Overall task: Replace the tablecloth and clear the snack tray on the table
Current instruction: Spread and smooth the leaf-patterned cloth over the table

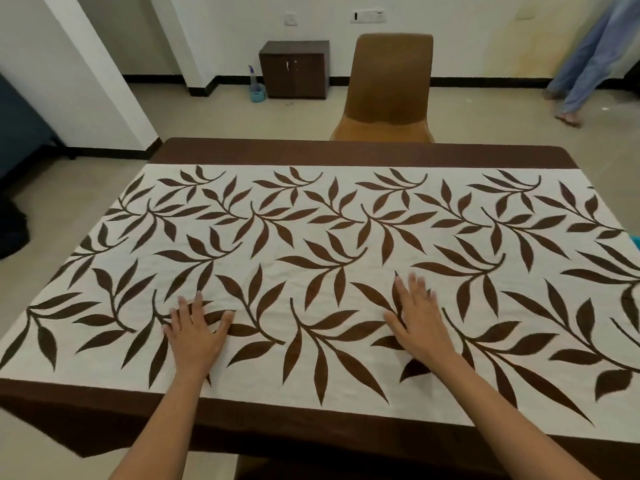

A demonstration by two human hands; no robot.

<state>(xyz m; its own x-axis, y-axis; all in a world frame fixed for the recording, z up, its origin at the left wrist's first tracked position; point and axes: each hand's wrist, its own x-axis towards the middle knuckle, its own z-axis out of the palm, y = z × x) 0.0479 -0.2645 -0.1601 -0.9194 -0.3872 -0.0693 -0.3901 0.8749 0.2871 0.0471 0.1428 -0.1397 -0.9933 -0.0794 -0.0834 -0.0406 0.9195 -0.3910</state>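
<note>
Beige floor (242, 123); brown moulded plastic chair (391, 81) behind. Spread across bench: cream fabric tablecloth (346, 244), brown leaf print, dark border, faintly creased. Pressed palm-down on cloth, fingers straight: left hand (194, 336), right hand (420, 323).

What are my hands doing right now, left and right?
Left hand: open, fingers spread, pressing flat on the tablecloth.
Right hand: open, fingers straight, also flat on the tablecloth, holding nothing.

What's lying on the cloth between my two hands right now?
Only bare leaf-print tablecloth between the left hand and right hand, seen in the head view.
</note>
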